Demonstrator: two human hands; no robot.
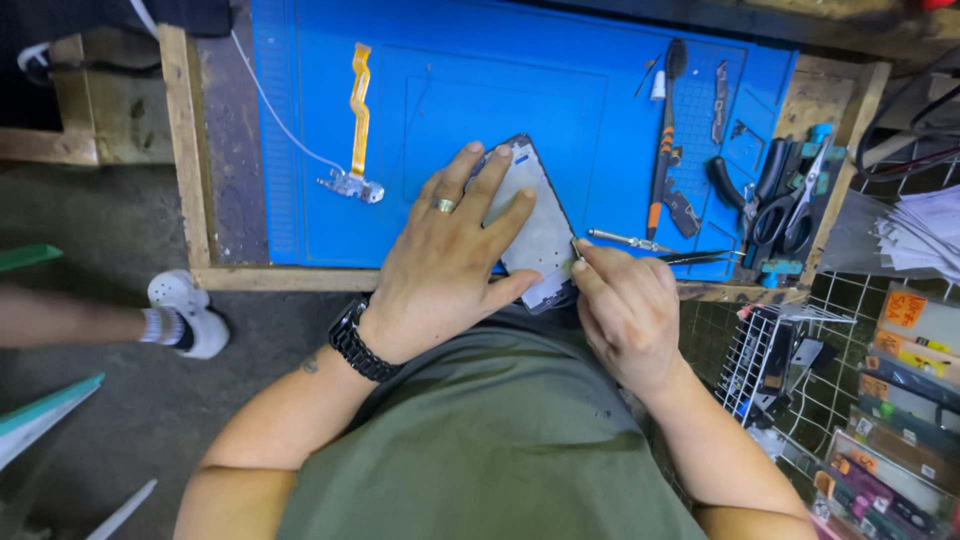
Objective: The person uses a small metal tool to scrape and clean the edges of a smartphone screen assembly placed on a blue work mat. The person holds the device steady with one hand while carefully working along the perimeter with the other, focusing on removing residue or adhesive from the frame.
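An opened phone frame [540,228], silvery inside with a dark rim, lies tilted at the near edge of a blue work mat [450,110]. My left hand [450,262], with a ring and a black wristwatch, presses flat on it, fingers spread over its left side. My right hand [622,305] pinches a thin metal tool [577,250] whose tip touches the frame's right edge. Part of the frame is hidden under my left hand.
An orange flex cable [358,100] with a small part lies on the mat's left. Screwdrivers [662,140], tweezers [700,257], pliers and scissors [790,205] crowd the right side. A wire rack [790,370] and packaged goods stand at right. Another person's foot in a white shoe [185,312] is at left.
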